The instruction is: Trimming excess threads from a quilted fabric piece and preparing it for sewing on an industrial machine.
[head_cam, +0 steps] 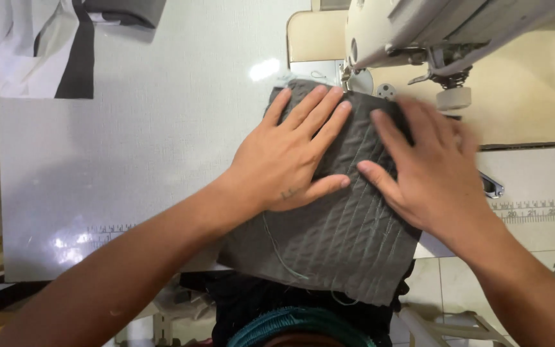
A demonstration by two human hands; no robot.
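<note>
While both palms press flat, the left hand [288, 154] lies spread on the upper middle of the grey quilted fabric piece [335, 238], its 4 fingers fanned and pointing up and to the right toward the needle area, thumb stretched along the cloth toward the other hand. Just beside it, the right hand [428, 170] is also spread flat on the cloth's right part, slightly blurred, with its fingers pointing up and left, so the 2 hands form a shallow wedge whose open end faces the sewing machine head [431, 32]. Neither hand pinches anything; both only bear down. Under them the fabric lies tilted on the white surface [149, 154], its stitched ridges running from the near edge away toward the presser foot [348, 80], and its far corner reaches just beside that foot. Its near edge hangs over the surface's front toward the person's lap, where a loose pale thread [281, 254] trails. Of the 2, the left fingertips sit nearer the foot. Well apart, at the upper left, lies a folded white and grey cloth [33, 45].
</note>
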